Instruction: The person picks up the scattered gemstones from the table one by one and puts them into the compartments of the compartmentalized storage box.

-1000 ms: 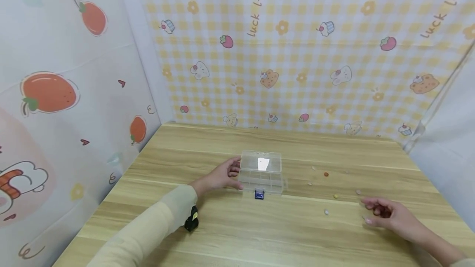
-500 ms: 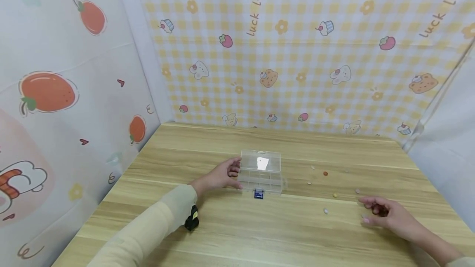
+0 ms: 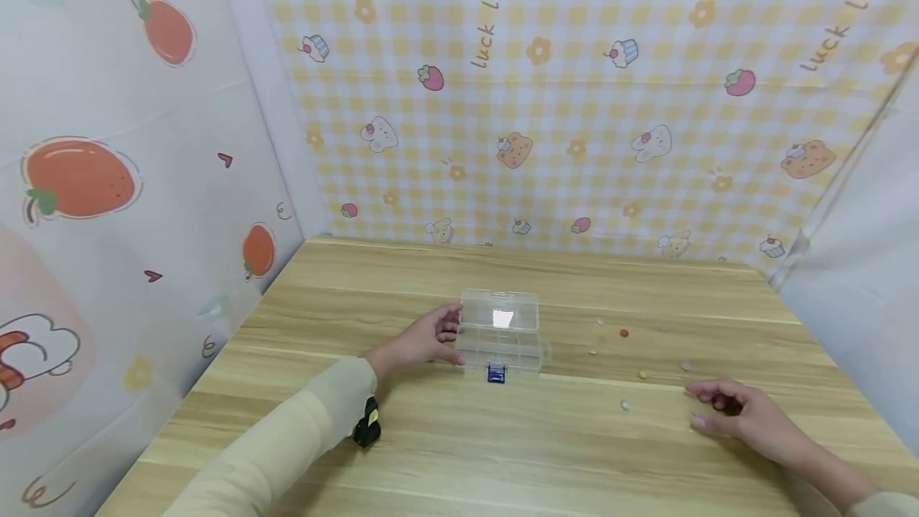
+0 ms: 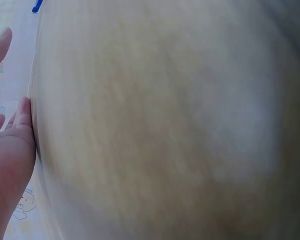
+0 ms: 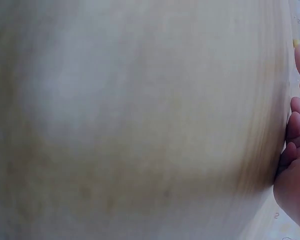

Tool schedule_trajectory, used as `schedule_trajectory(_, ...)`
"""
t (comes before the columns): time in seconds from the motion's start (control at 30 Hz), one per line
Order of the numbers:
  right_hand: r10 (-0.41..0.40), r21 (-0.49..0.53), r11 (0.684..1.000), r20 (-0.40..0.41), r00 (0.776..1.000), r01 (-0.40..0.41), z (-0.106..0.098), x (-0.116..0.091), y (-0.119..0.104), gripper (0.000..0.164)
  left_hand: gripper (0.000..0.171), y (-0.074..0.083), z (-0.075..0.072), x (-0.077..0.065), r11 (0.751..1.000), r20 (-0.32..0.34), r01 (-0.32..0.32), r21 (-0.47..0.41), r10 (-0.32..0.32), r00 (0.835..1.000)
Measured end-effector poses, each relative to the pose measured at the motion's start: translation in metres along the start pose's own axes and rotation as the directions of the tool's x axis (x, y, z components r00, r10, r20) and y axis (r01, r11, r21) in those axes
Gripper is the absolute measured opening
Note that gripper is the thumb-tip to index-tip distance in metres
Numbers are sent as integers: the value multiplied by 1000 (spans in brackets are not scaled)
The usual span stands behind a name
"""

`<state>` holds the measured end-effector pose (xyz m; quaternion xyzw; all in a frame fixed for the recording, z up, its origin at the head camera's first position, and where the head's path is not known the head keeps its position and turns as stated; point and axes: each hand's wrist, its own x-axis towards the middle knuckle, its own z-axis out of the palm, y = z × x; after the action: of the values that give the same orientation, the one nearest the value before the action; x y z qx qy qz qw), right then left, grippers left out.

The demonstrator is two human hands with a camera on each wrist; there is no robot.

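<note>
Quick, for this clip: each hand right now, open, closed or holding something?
Left hand: holding the box by its left side.
Right hand: open, loosely curled, nothing visibly held.

Slight shift of the right hand (image 3: 750,421)
It has edged away from the right edge of the table (image 3: 560,453), a little closer to the whitish piece (image 3: 625,404); the head view has swung slightly rightward.

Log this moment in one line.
left hand: touching clear compartment box | lid: open | right hand: near small pinkish piece
</note>
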<state>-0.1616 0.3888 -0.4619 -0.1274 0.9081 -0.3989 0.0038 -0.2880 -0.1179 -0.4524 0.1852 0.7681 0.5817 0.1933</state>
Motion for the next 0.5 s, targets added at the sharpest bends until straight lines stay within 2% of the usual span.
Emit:
schedule_trajectory(0.13, -1, -21, 1000, -28, 1000, 1, 1, 0, 1, 33, 101, -1, -1, 0, 1000, 5, 4, -17, -4, 1000)
schedule_trajectory(0.5, -47, -34, 998, -35, 998, 46, -2, -4, 6, 24, 101, -2, -1, 1, 1000, 8, 7, -22, -6, 1000)
